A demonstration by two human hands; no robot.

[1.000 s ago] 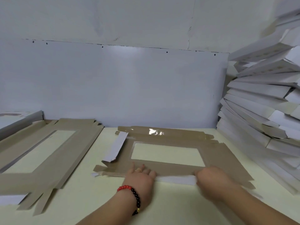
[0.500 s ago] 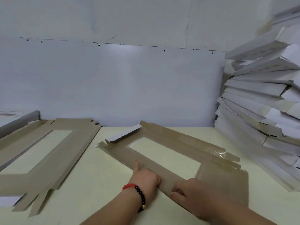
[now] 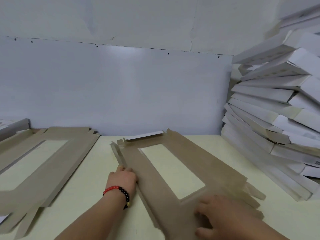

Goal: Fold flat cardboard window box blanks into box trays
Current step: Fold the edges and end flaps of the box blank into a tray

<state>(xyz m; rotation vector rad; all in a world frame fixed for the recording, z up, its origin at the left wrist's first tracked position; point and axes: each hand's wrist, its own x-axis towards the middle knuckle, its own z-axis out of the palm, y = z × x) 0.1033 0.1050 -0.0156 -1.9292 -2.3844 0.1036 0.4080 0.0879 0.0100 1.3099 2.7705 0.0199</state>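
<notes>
brown window blank [image 3: 155, 184] lies flat on the pale table [image 3: 90, 184], set diagonally. left hand [image 3: 123, 177] rests at its left long edge, fingers curled onto the edge flap. right hand [image 3: 223, 215] lies flat on its near end, fingers spread. more blanks [image 3: 52, 160] lie left; folded white trays [image 3: 277, 118] are stacked right.

brown blank [image 3: 155, 179], red-and-black bracelet [image 3: 119, 191]
</notes>
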